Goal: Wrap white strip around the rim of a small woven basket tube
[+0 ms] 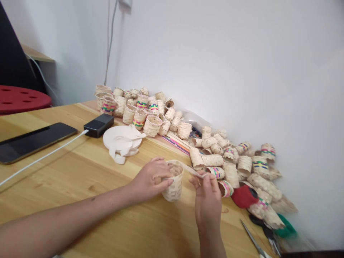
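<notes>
A small woven basket (174, 189), pale and roughly cup-shaped, stands upright in front of me on the wooden table. My left hand (156, 177) grips its left side, thumb on the near wall and fingers around the far rim. A narrow pale strip (191, 170) runs from the basket's rim to my right hand (206, 190). There the thumb and fingers pinch it, right of the basket. Whether the strip is fixed to the rim, I cannot tell. A flat coil of white ribbon (120, 139) lies beyond my left hand.
Many small woven baskets (152, 126) are heaped along the wall, some with coloured bands. Scissors (254, 236) and a red roll (244, 196) lie at the right. A phone (34, 141), a black device (99, 124) and a white cable (45, 157) occupy the left of the table (67, 190).
</notes>
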{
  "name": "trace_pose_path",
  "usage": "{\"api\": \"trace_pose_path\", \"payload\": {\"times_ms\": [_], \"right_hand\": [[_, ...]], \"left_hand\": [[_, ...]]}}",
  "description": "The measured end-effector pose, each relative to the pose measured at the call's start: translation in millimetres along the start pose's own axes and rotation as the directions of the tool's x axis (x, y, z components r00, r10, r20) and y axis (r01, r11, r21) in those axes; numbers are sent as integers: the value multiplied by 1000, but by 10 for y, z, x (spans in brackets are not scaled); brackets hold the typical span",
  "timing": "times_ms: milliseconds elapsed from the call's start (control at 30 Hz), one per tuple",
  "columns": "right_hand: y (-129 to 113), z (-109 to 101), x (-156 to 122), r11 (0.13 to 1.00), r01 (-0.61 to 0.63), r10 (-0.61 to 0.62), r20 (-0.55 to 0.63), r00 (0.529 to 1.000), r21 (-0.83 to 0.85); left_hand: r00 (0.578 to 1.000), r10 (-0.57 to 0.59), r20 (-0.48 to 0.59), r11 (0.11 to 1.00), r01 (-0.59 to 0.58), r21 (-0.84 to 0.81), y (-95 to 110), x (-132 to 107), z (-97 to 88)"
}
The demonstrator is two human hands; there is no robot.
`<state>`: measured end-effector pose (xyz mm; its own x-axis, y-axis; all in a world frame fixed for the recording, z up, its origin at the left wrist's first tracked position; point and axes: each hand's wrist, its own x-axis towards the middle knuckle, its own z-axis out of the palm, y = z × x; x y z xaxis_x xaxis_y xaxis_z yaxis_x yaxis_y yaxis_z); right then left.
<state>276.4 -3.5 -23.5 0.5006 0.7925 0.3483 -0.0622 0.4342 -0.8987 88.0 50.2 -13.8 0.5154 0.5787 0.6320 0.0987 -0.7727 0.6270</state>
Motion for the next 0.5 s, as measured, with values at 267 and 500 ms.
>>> {"api": "trace_pose_path", "payload": {"times_ms": [267,500], "right_hand": [[4,-229,265,907,-124,208,-174,963,402],[76,-297,287,914,-119,201,-177,964,389]], "left_hand": [[919,340,198,932,-301,-203,224,-31,-46],[890,369,268,905,-278,-322,267,-21,-44]]}}
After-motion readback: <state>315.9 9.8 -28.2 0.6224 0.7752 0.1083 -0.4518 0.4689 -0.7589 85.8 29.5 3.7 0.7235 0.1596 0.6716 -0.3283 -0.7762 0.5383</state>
